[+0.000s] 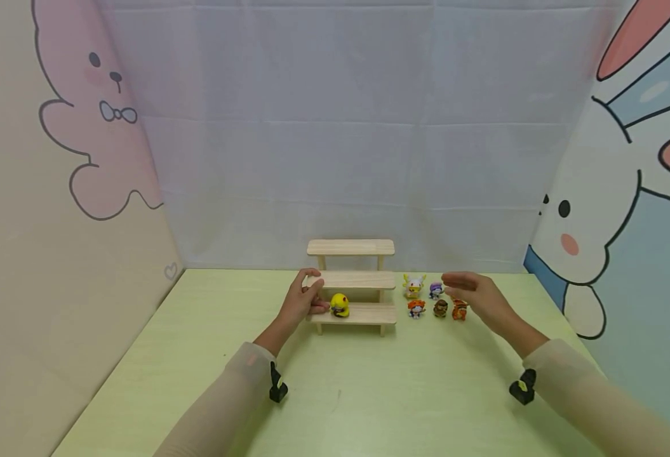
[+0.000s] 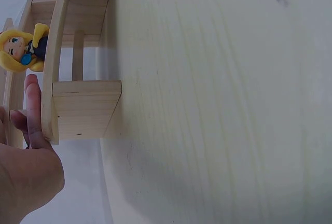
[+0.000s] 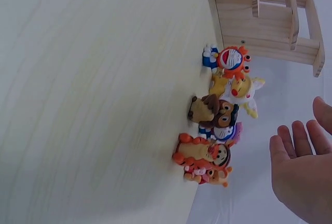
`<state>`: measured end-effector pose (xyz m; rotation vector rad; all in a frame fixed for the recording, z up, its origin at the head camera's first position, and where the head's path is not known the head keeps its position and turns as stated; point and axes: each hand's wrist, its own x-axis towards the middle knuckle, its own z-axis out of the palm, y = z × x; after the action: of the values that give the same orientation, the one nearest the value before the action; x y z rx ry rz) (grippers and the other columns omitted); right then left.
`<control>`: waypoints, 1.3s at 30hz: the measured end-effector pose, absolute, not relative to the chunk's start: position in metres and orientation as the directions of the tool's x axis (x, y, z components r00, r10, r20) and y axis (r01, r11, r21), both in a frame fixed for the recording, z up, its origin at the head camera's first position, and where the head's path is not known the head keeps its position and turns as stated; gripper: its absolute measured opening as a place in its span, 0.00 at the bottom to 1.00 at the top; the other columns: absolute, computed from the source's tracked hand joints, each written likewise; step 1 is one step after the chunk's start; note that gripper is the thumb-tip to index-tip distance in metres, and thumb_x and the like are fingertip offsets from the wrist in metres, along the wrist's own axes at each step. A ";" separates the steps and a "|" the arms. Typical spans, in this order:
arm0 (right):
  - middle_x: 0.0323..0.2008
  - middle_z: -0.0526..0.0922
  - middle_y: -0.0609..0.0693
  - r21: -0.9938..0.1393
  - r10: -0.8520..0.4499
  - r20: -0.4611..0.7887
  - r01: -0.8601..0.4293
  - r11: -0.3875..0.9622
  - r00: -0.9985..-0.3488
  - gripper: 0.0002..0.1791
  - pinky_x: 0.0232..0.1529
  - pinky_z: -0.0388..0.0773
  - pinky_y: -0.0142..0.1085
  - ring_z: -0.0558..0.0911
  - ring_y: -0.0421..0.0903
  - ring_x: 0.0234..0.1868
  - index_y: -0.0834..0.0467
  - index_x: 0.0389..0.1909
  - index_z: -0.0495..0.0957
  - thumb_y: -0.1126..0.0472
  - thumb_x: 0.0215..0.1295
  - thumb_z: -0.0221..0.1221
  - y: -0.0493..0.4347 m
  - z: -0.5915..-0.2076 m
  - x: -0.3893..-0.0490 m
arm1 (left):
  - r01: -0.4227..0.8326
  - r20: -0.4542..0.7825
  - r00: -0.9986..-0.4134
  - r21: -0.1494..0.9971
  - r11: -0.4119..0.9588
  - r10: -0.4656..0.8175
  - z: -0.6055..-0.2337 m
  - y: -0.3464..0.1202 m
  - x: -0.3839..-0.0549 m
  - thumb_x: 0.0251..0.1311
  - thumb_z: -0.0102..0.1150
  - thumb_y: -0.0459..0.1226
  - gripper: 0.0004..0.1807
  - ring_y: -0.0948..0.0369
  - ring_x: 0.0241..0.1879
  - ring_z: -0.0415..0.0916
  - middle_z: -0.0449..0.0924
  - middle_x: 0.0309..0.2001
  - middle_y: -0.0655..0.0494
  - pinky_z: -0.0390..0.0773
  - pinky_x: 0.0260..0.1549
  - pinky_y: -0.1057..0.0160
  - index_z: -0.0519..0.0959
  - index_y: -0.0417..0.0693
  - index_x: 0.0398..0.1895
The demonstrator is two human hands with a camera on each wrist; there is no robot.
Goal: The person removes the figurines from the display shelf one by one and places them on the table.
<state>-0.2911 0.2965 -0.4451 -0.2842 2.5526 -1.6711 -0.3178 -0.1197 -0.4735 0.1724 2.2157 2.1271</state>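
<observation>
A small yellow-haired doll figurine (image 1: 340, 306) sits on the lowest step of a three-step wooden display stand (image 1: 363, 279). My left hand (image 1: 302, 297) is at the stand's left end; in the left wrist view one finger (image 2: 33, 99) reaches straight along the lowest step, its tip close to the figurine (image 2: 13, 53). Whether it touches is unclear. Right of the stand, my right hand (image 1: 480, 301) hovers with extended fingers beside a group of toy figurines, among them an orange-striped tiger (image 3: 199, 151) and a brown owl (image 3: 207, 111). Nothing is in it.
Other figurines in the group are one in an orange crab hat (image 1: 416, 309), a yellow-and-white one (image 1: 413, 287) and a purple-hatted one (image 1: 435, 291). The pale table (image 1: 335, 393) meets a white cloth backdrop (image 1: 312, 158) behind the stand. Printed side panels flank the table.
</observation>
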 end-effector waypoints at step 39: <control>0.63 0.80 0.62 -0.970 -0.363 0.061 -0.140 0.196 -0.930 0.25 0.64 0.79 0.49 0.80 0.57 0.63 0.65 0.66 0.76 0.61 0.72 0.65 0.181 -0.452 -0.285 | 0.014 0.008 -0.991 0.999 0.049 0.133 -0.459 -0.120 -0.324 0.78 0.54 0.44 0.17 0.59 0.23 0.86 0.73 0.21 0.51 0.88 0.26 0.64 0.69 0.53 0.65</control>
<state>-0.2850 0.1805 -0.4525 -0.4869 2.2823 -1.8196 -0.3238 -0.1195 -0.4590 0.1555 2.2115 2.1028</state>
